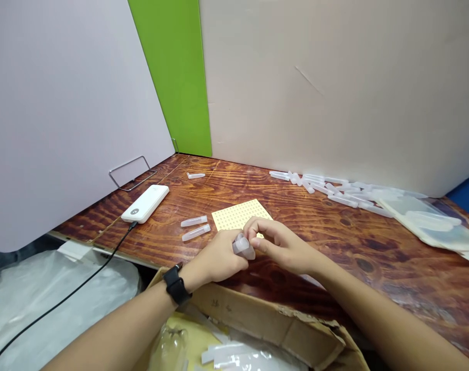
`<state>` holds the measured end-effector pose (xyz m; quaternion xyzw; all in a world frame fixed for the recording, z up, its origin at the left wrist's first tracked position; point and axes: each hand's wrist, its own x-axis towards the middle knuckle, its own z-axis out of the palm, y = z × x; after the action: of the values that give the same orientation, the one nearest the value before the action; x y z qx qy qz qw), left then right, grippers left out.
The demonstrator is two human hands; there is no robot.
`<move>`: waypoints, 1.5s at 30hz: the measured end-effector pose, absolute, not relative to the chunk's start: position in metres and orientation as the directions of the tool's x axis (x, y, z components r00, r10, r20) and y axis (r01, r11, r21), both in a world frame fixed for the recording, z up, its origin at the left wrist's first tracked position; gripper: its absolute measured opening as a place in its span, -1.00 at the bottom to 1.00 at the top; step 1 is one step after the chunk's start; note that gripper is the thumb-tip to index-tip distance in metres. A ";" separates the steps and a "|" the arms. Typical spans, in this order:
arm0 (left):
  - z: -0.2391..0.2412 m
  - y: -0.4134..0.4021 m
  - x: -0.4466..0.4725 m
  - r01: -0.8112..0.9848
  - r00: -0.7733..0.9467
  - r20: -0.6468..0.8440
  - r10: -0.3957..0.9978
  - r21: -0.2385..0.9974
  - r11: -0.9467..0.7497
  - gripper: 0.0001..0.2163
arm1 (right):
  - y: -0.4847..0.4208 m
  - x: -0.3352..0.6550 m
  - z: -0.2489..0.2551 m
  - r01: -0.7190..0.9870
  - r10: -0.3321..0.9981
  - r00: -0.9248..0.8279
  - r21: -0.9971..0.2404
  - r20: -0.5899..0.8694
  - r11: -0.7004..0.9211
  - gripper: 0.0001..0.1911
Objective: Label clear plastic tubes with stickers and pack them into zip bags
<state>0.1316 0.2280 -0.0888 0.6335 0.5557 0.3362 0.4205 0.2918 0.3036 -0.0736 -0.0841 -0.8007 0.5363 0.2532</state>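
My left hand [221,256], with a black watch on its wrist, is closed around a small bunch of translucent plastic tubes [244,246], their ends pointing right. Against those ends, my right hand [283,247] has its fingers bent in a pinch. What the right fingertips hold, if anything, is too small to tell. Behind both hands lies a pale yellow sheet [238,214] printed with rows of small marks, partly covered by them. Two capped plastic tubes [196,227] rest on the wooden table to the left of the sheet.
A cardboard box [265,314] holding clear plastic bags stands at the table's front edge. A white power bank [145,204] with a black cable lies left. Many loose tubes [342,195] and a plastic bag [423,221] are at right. One tube [196,175] lies farther back. Panels enclose the table.
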 end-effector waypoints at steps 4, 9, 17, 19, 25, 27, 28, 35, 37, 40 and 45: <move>-0.089 0.227 0.132 0.408 0.163 -0.049 0.985 0.913 -0.022 -0.84 | 0.303 0.292 -0.074 -0.101 0.436 -0.853 -0.910 0.288 0.402 -0.65; -0.090 0.227 0.132 0.417 0.152 -0.049 0.987 0.909 -0.019 -0.84 | 0.303 0.291 -0.075 -0.102 0.438 -0.852 -0.911 0.288 0.400 -0.64; -0.088 0.226 0.133 0.438 0.143 -0.046 0.989 0.899 -0.022 -0.84 | 0.303 0.291 -0.077 -0.116 0.432 -0.851 -0.910 0.297 0.398 -0.71; -0.089 0.226 0.133 0.443 0.139 -0.043 0.989 0.896 -0.023 -0.84 | 0.302 0.290 -0.078 -0.108 0.440 -0.849 -0.910 0.294 0.399 -0.72; -0.091 0.225 0.133 0.471 0.116 -0.034 0.993 0.882 -0.025 -0.82 | 0.300 0.286 -0.082 -0.115 0.536 -0.808 -0.957 0.245 0.265 -0.70; -0.090 0.224 0.134 0.476 0.125 -0.031 0.992 0.879 -0.032 -0.79 | 0.301 0.287 -0.083 -0.127 0.519 -0.821 -0.961 0.240 0.244 -0.69; -0.089 0.223 0.134 0.478 0.136 -0.027 0.990 0.877 -0.042 -0.78 | 0.302 0.287 -0.084 -0.137 0.495 -0.834 -0.961 0.242 0.239 -0.69; -0.083 0.219 0.135 0.651 0.108 -0.016 0.994 0.756 -0.059 -0.85 | 0.309 0.285 -0.090 -0.171 0.443 -0.866 -0.970 0.233 0.176 -0.72; -0.082 0.218 0.135 0.711 0.083 -0.001 0.997 0.701 -0.058 -0.88 | 0.319 0.288 -0.090 -0.099 0.483 -0.838 -0.943 0.252 0.319 -0.76; -0.081 0.218 0.136 0.789 0.067 0.059 0.996 0.608 -0.089 -0.89 | 0.342 0.298 -0.090 0.144 0.502 -0.807 -0.721 0.311 0.678 -0.84; -0.084 0.219 0.137 0.818 0.155 0.027 0.988 0.557 -0.144 -0.86 | 0.368 0.314 -0.092 0.239 0.382 -0.908 -0.535 0.173 0.810 -0.81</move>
<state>0.1368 0.2193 -0.0838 0.7295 0.6188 0.1992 0.2129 0.3138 0.3675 -0.0917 -0.1648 -0.9415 0.2601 0.1373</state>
